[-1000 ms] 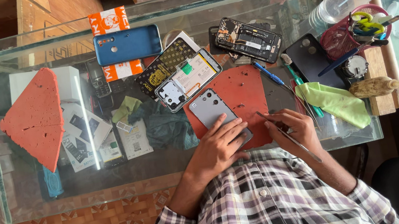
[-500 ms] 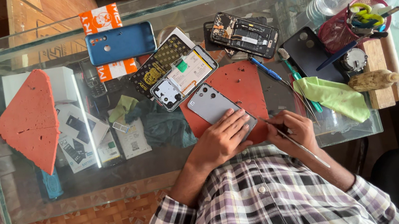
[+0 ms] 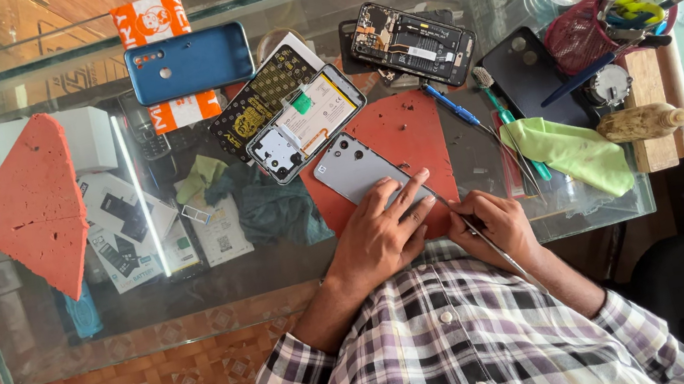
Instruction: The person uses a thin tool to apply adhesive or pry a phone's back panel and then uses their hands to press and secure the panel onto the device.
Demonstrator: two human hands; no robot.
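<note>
My left hand point(image 3: 384, 235) lay spread on the grey phone point(image 3: 352, 168), pressing it flat to the red mat point(image 3: 405, 134) near the tabletop's point(image 3: 154, 316) near edge. My right hand point(image 3: 489, 225) pinched a thin metal tool point(image 3: 477, 231), its tip at the phone's near corner. An opened phone frame point(image 3: 306, 126) lay just beyond, a green cloth point(image 3: 573, 151) to the right.

Grey phone point(image 3: 354, 169) laid back-up on red mat point(image 3: 405, 134), pinned by left hand point(image 3: 379, 236). Thin metal tool point(image 3: 477, 235) held in right hand point(image 3: 494, 224), tip set at phone's near edge (contact point hidden by fingers). Opened phones, blue back cover point(image 3: 188, 62) spread over glass table point(image 3: 197, 301).
</note>
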